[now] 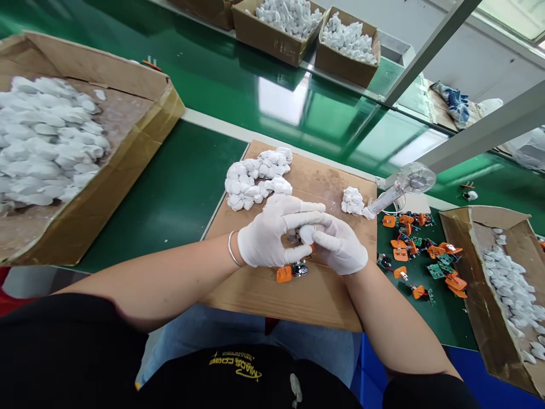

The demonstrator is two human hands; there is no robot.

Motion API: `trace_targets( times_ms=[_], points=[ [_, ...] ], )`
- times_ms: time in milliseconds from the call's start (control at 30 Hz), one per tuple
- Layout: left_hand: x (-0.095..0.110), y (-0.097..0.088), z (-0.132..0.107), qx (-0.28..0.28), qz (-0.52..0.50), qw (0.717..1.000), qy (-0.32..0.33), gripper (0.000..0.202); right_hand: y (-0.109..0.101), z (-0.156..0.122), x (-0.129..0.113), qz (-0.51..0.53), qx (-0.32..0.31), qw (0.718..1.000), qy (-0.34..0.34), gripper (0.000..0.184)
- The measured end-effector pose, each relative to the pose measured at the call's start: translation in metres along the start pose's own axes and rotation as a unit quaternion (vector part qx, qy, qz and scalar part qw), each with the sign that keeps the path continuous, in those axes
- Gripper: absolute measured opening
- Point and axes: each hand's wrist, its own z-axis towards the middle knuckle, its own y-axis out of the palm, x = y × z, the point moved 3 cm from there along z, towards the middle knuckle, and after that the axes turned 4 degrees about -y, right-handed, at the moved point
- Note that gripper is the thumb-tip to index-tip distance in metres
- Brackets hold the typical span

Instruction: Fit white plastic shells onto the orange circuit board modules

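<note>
My left hand [268, 233] and my right hand [343, 245], both in white gloves, meet over a brown cardboard sheet [255, 287]. Between their curled fingers is a small white rounded piece [305, 233], partly covered by the fingertips. A bit of orange shows just under it; I cannot tell whether it is joined to the piece. Just below my hands, an orange plug plate [284, 274] lies on the cardboard beside a small circuit board [300, 268]. Beyond my left hand is a heap of white pieces [244, 184]. A smaller heap [352, 200] lies past my right hand.
A large carton [140, 153] of white pieces stands at left, another carton [472, 284] at right. Orange plates with circuit boards [435, 271] are scattered right of the cardboard. A small clear-headed fan [415, 179] stands behind them. More filled boxes [272, 42] line the back shelf.
</note>
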Motion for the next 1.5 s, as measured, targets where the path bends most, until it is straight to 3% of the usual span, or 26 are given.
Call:
trace_targets(
  times_ms=[133, 300, 500, 700, 833, 967, 1133, 1233, 1400, 1500],
  points=[
    [-0.001, 0.001, -0.002, 0.021, 0.066, 0.997, 0.026, 0.054, 0.002, 0.000, 0.006, -0.004, 0.023, 1.000, -0.003, 0.032],
    [-0.004, 0.003, -0.003, 0.035, 0.108, 0.993, 0.033, 0.037, -0.003, -0.001, 0.008, -0.029, 0.067, 0.997, -0.004, 0.038],
    [-0.003, 0.005, -0.003, 0.012, 0.029, 0.999, 0.044, 0.028, 0.003, -0.001, 0.002, 0.000, 0.013, 1.000, 0.018, 0.037],
    [0.004, 0.003, 0.001, 0.006, 0.075, 0.996, 0.047, 0.034, 0.007, 0.004, 0.000, 0.003, -0.021, 1.000, 0.016, 0.040],
    [0.002, 0.000, 0.002, 0.010, 0.050, 0.998, 0.025, 0.044, 0.003, 0.002, 0.002, 0.018, 0.000, 1.000, 0.010, 0.039],
    [-0.002, -0.002, 0.003, 0.007, -0.010, 1.000, -0.009, 0.026, -0.003, -0.002, 0.003, 0.060, 0.045, 0.997, 0.023, 0.038],
    [0.003, -0.004, 0.002, 0.067, -0.033, 0.995, 0.069, 0.022, -0.008, -0.005, 0.006, 0.054, 0.075, 0.995, 0.022, 0.045],
    [0.006, -0.003, 0.002, 0.057, -0.044, 0.995, 0.070, 0.026, -0.009, -0.003, 0.006, 0.039, 0.076, 0.996, -0.003, 0.047],
    [0.007, -0.003, 0.001, 0.008, -0.034, 0.999, -0.009, 0.056, -0.009, 0.000, 0.002, 0.015, 0.068, 0.996, -0.054, 0.046],
    [0.008, -0.003, 0.003, 0.029, -0.028, 0.997, 0.064, 0.044, -0.011, 0.001, 0.004, -0.001, 0.084, 0.996, -0.042, 0.047]
  ],
)
